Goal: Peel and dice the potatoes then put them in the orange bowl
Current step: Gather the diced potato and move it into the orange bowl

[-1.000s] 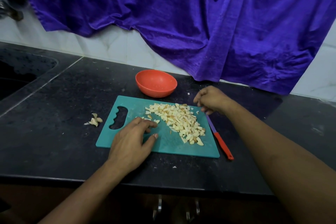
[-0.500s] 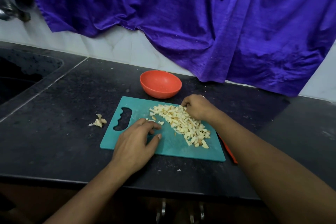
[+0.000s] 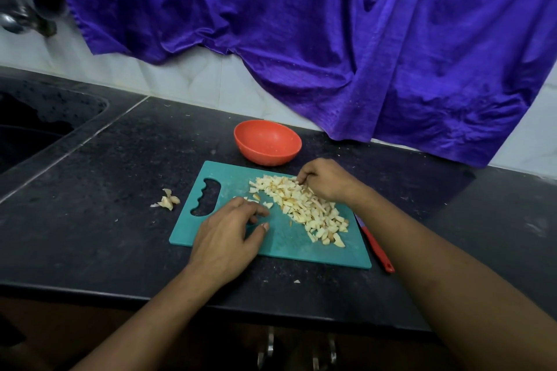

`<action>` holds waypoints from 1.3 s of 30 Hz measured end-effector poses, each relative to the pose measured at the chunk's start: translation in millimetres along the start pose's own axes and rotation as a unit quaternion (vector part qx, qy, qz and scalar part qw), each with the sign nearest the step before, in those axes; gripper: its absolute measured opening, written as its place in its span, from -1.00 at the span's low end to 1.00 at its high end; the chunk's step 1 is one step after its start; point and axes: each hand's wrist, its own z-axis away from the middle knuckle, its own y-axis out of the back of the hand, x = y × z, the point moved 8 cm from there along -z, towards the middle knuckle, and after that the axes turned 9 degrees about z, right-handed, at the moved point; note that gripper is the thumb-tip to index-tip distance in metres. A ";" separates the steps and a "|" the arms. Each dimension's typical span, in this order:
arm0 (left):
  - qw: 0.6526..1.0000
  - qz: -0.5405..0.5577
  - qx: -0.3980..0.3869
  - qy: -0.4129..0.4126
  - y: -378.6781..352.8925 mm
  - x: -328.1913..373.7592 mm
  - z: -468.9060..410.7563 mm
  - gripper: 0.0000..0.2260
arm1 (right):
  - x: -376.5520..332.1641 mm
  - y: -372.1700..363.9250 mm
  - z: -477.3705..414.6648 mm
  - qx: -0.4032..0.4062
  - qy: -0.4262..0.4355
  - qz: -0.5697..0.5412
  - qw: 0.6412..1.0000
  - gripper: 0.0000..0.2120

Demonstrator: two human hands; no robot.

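Leftward from the red-handled knife (image 3: 378, 250) the right hand (image 3: 327, 182) is coming, while the left hand (image 3: 229, 232) is lying loose and empty on the teal cutting board (image 3: 280, 245), the orange bowl (image 3: 265, 153) is waiting empty, and the right fingers (image 3: 303, 178) are curling round already diced potato (image 3: 307, 209) on that board.

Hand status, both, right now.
Left hand: open, resting on the cutting board, holding nothing.
Right hand: fingers curled round some diced potato at the pile's far end.
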 end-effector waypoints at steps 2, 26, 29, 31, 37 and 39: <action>1.000 0.000 0.001 0.000 0.0 -0.1 -0.1 -0.78 | 5.2 14.0 -3.0 0.032 -0.021 -0.020 0.999 -0.71; 1.000 0.007 0.010 -0.001 1.6 -0.1 -0.8 -0.80 | -58.4 -29.9 12.6 0.010 0.121 0.082 0.989 -0.77; 1.000 0.010 0.011 -0.001 1.8 -0.2 -0.4 -0.80 | -62.9 -28.9 19.7 0.001 0.138 0.082 0.987 -0.70; 1.000 0.010 0.012 0.000 1.9 -0.6 -0.2 -0.80 | -65.8 -25.4 23.6 -0.012 0.139 0.071 0.988 -0.70; 1.000 0.016 0.012 -0.003 2.4 -0.8 0.3 -0.82 | -31.7 30.1 19.1 0.045 0.039 -0.093 0.994 -0.77; 1.000 0.019 0.014 -0.002 2.8 -1.6 0.1 -0.82 | -7.2 45.0 18.3 0.059 -0.013 -0.140 0.988 -0.74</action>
